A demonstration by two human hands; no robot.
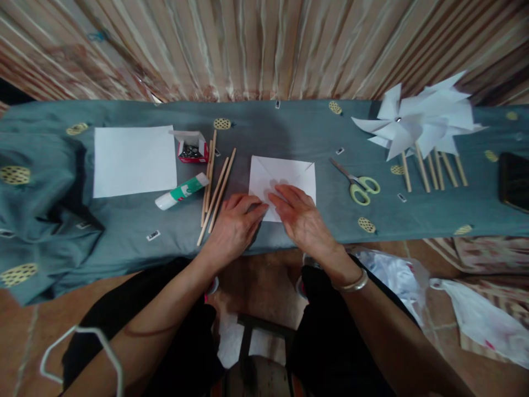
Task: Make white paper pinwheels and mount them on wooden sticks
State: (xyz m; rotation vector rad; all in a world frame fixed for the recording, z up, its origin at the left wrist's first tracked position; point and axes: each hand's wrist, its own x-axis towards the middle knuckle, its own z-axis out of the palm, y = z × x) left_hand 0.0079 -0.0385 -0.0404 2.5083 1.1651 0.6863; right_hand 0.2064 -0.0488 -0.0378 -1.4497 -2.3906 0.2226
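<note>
A square sheet of white paper [285, 167] lies on the cloth in front of me, with diagonal crease or cut lines running inward from its far corners. My left hand [237, 223] is closed, thumb and fingers pinched at the paper's near left edge. Across the near right part of the sheet rests my right hand [306, 218], its fingers stretched out and slightly apart on the surface. Both hands hide the sheet's near corners. Just left of my left hand lie several wooden sticks [219, 187]. A pair of scissors [359, 186] with green handles lies to the right.
Left of the sticks are a glue stick [182, 191], a small red box [193, 149] of dark metal pieces and more white paper [134, 161]. Several white paper pinwheels [430, 118] on sticks lie far right, beside a dark object [513, 182]. A curtain [264, 49] hangs behind the table.
</note>
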